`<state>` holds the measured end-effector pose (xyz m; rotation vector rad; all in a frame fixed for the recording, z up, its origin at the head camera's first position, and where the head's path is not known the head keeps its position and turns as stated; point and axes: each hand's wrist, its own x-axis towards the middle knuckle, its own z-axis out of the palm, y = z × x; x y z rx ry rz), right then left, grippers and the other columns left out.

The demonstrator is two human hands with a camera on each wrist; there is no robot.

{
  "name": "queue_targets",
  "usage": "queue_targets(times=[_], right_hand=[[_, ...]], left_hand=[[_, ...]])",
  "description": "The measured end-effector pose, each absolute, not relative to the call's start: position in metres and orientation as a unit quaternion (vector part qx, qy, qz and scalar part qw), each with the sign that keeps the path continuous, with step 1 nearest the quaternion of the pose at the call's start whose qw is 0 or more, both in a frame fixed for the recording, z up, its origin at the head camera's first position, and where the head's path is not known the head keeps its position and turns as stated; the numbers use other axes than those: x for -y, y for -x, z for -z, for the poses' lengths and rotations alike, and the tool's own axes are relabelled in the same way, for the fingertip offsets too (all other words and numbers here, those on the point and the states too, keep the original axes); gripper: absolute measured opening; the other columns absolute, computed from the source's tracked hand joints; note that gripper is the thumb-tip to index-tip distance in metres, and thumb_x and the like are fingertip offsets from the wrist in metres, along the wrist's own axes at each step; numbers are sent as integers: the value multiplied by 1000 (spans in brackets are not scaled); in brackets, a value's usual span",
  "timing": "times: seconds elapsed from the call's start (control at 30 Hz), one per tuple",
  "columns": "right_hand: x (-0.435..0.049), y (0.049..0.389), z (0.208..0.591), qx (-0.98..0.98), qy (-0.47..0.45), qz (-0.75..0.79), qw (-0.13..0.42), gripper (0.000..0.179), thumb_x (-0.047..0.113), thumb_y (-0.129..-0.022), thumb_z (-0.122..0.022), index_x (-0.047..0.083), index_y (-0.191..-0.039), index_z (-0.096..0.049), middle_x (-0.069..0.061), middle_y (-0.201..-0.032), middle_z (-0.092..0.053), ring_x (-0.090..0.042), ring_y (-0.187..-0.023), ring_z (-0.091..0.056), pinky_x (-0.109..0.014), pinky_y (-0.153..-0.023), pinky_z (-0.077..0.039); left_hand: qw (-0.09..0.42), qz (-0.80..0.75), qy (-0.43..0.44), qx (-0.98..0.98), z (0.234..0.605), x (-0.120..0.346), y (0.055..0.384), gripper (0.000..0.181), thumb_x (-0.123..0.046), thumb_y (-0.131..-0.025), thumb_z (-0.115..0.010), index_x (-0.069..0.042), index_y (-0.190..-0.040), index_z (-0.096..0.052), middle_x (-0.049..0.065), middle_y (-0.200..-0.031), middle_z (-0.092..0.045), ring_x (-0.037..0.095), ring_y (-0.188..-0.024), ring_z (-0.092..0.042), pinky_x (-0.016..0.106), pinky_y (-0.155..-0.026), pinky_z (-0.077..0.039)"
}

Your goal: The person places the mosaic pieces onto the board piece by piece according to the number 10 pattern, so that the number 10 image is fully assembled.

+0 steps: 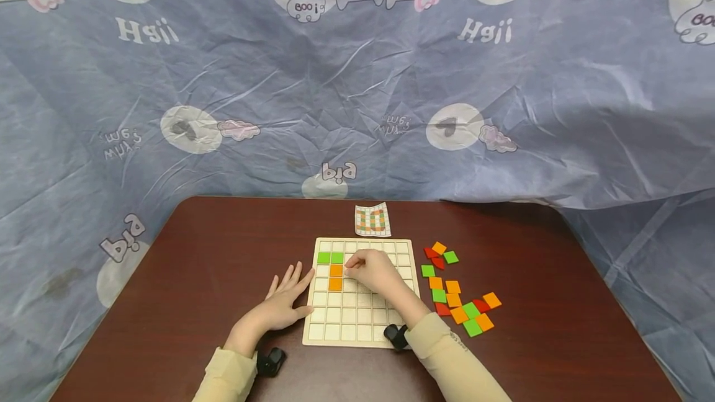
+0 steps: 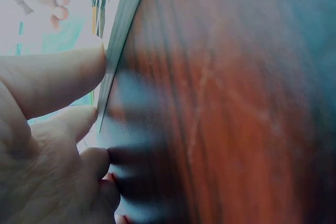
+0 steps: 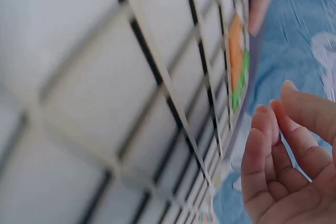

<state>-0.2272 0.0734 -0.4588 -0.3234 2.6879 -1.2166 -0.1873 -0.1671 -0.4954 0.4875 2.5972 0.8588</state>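
Note:
A cream wooden grid board (image 1: 349, 315) lies on the table, two green square tiles (image 1: 324, 258) side by side in its second row from the back. Below the right-hand green one, two orange square tiles (image 1: 335, 284) fill cells of the second column. My left hand (image 1: 282, 303) rests at the board's left side, fingers spread; thumb and fingertips touch the edge. Over the board, just right of the orange tiles, is my right hand (image 1: 373, 272). Its fingers (image 3: 257, 150) are loosely bent in the right wrist view, and no tile shows between them.
Loose green, orange and red tiles (image 1: 454, 300) are scattered right of the board. Behind it lies a small printed pattern card (image 1: 372, 221). The dark wooden table (image 1: 234, 247) ends at a blue patterned cloth (image 1: 357, 79).

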Motion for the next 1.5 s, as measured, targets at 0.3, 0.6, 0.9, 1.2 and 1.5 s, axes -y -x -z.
queue_targets(times=[0.3,0.6,0.9,1.2,1.5], right_hand=[[-134,242,445,-901,6,434,22,13,22,-90,-72,11,-97,-75,-4,-93,-74,-18,-83,-67,-33,-72,-55],[-215,247,455,-901,-65,429,-13,30,32,-94,-68,6,-108,-71,-14,-100,-73,-26,-89,-64,-31,-72,-51],[-251,246,472,-904,-114,411,0,35,28,-93,-68,1,-115,-69,-23,-119,-65,-35,-100,-59,-44,-84,-50],[-252,248,480,-902,-127,411,30,39,23,-91,-71,-2,-120,-65,-25,-119,-65,-39,-104,-58,-53,-91,-48],[-249,250,484,-911,-123,393,23,36,15,-88,-73,-5,-117,-65,-26,-113,-66,-35,-93,-61,-49,-85,-52]], left_hand=[[176,-323,-195,-909,499,169,189,79,-38,-97,-60,-9,-158,-20,24,-164,0,43,-151,5,64,-118,11],[169,-316,-179,-916,509,171,190,79,-34,-96,-62,-15,-159,-18,17,-165,1,37,-153,6,60,-120,10],[172,-316,-180,-916,510,171,190,80,-35,-96,-63,-15,-159,-18,17,-165,1,38,-153,5,61,-120,9],[178,-315,-176,-915,497,168,185,77,-30,-96,-63,-10,-158,-22,22,-165,-1,41,-152,5,63,-119,9],[176,-310,-175,-918,495,167,183,77,-28,-96,-64,-10,-158,-23,22,-164,-3,41,-152,3,64,-119,7]])
